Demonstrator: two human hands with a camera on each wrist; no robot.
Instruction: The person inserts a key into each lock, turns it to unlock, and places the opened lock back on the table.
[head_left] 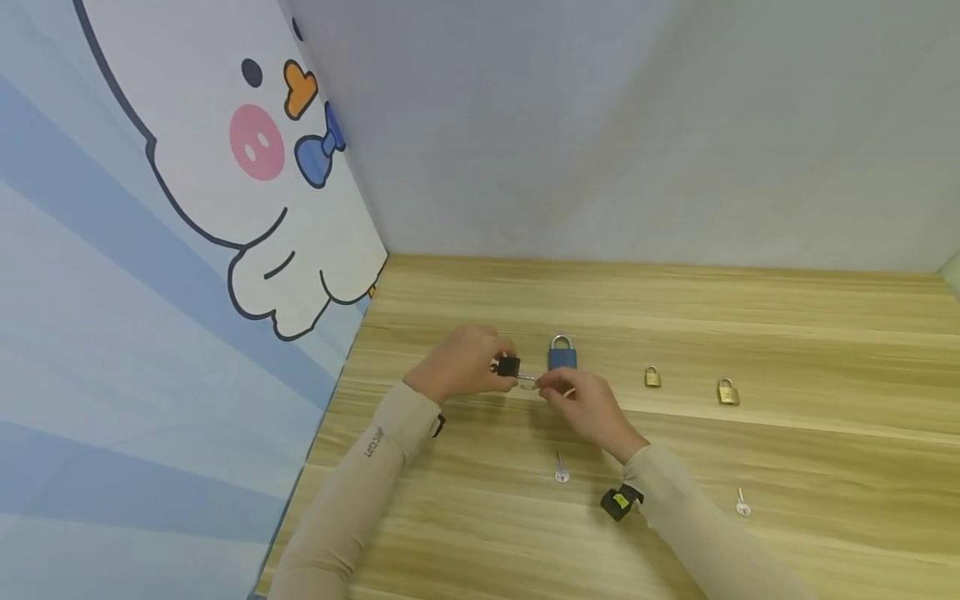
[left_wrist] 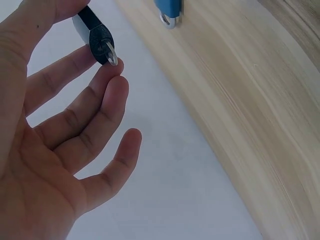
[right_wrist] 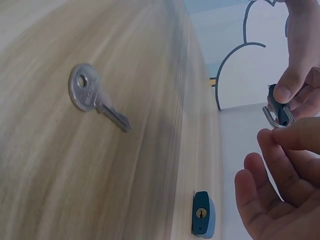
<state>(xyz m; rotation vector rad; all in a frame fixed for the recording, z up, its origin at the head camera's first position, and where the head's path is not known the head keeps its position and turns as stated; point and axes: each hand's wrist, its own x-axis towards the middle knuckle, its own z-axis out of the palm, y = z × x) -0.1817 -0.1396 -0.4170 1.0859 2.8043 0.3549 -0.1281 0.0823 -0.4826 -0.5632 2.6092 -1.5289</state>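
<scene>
My left hand (head_left: 467, 364) holds a small black padlock (head_left: 509, 367) by its body, thumb and fingertips on either side, above the wooden table. The fingertips of my right hand (head_left: 588, 404) pinch the end of its silver shackle (head_left: 528, 382). In the right wrist view one leg of the shackle (right_wrist: 270, 118) stands out beside the body. A blue padlock (head_left: 562, 358) stands just behind my right hand, its shackle upright and its lower edge hidden by the fingers. In the right wrist view its keyhole face (right_wrist: 201, 213) shows.
On the wooden tabletop (head_left: 480, 517) a silver key (head_left: 562, 469) lies in front of my hands. Farther right are a small brass padlock (head_left: 652, 377), a larger brass padlock (head_left: 727, 392) and another key (head_left: 742, 503). A grey wall (head_left: 637, 150) rises behind; a cartoon-printed panel (head_left: 187, 333) borders the left.
</scene>
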